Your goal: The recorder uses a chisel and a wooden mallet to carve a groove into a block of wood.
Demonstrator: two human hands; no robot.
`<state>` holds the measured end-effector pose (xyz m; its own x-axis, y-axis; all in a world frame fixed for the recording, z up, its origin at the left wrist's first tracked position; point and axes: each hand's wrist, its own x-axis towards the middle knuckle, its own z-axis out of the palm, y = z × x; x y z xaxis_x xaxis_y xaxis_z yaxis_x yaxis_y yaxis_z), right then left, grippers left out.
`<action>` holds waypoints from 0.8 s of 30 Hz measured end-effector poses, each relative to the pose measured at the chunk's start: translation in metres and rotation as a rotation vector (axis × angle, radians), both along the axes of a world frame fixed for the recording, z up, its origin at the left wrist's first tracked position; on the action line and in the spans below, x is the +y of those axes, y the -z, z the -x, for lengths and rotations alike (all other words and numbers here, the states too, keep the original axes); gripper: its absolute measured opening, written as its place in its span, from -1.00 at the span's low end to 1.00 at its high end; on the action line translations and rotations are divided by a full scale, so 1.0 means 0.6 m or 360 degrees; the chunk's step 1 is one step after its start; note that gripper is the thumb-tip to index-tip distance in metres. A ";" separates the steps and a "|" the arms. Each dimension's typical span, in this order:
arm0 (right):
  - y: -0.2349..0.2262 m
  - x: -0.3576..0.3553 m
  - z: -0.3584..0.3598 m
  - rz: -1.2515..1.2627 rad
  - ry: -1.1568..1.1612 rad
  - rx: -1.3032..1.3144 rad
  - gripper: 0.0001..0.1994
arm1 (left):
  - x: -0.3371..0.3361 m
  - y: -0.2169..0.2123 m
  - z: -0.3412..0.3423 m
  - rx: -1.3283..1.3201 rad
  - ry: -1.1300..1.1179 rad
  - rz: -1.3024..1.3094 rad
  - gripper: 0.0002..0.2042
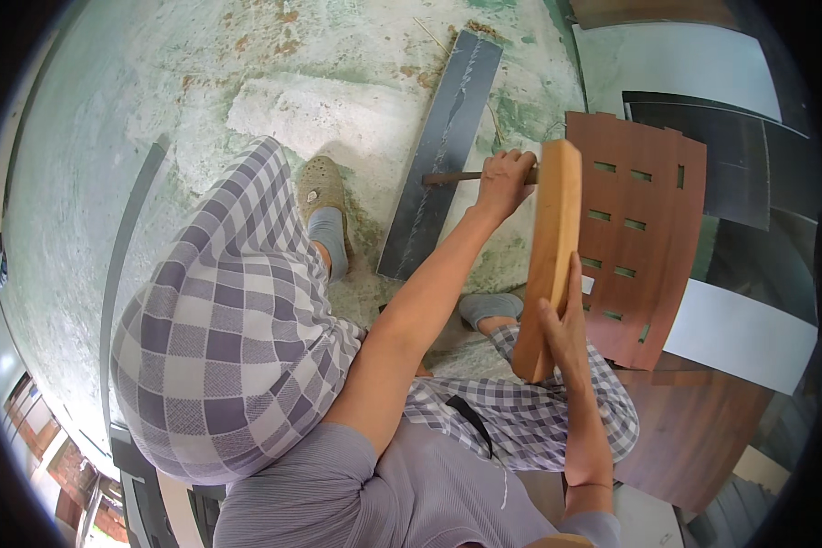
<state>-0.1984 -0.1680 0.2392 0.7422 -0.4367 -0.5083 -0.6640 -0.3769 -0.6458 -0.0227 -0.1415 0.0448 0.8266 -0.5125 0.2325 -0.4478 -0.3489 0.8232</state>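
My left hand (505, 190) is closed round a thin, dark brown bar (454, 178). One end of the bar points left over the dark board on the floor; its other end is beside the long wooden block. That light brown block (553, 219) stands on end at a slant, and its upper part is close to my left fist. Near the block's lower half, my right hand (566, 331) grips its right side, thumb against the face. Whether the bar touches the block cannot be made out.
A long dark grey board (441, 155) with a ragged pale line lies on the worn floor. At the right are a reddish-brown slotted panel (635, 233), a white panel (742, 335) and a brown board (690, 429). A grey strip (123, 265) lies left of my checked-trousered knee.
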 end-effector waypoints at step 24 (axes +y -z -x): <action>-0.107 0.024 -0.079 0.0083 0.0094 -0.0541 -0.11 | 0.036 -0.059 -0.085 -0.0015 -0.1059 0.0314 -0.54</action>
